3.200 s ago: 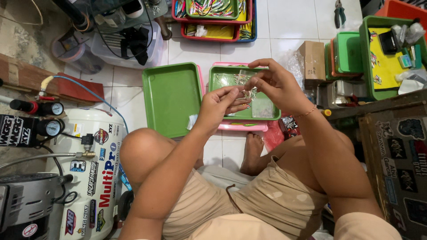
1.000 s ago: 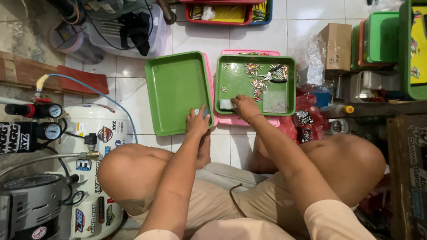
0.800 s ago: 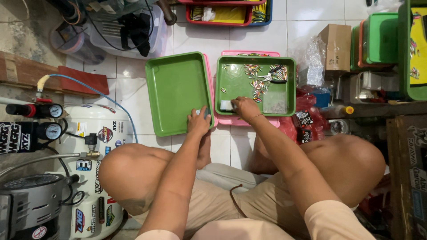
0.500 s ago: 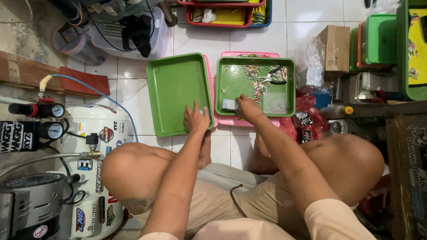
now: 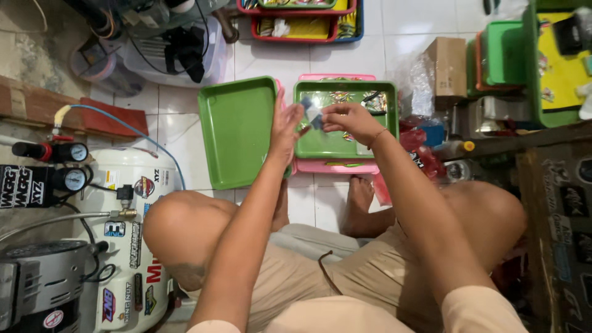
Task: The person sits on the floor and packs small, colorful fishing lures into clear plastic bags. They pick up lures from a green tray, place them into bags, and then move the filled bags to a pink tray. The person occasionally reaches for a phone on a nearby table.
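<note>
My left hand [image 5: 285, 125] and my right hand [image 5: 347, 120] meet above the gap between two green trays. Both pinch a small clear packet [image 5: 312, 113] with something dark inside it. The left green tray [image 5: 234, 132] lies bare on the white tiled floor. The right green tray [image 5: 345, 145] rests on a pink tray [image 5: 336, 167] and holds several small shiny packets [image 5: 356, 98] along its far side. My bare knees and feet are below the trays.
A white air compressor [image 5: 117, 216] with gauges and a blue hose stands at the left. Stacked red, blue and yellow trays [image 5: 302, 24] sit beyond the green ones. A cardboard box [image 5: 448, 65], more green trays [image 5: 502, 52] and plastic bags crowd the right.
Both hands have lifted from the near edges of the trays and come together higher up, now holding a small packet between them. The camera view has shifted slightly.
</note>
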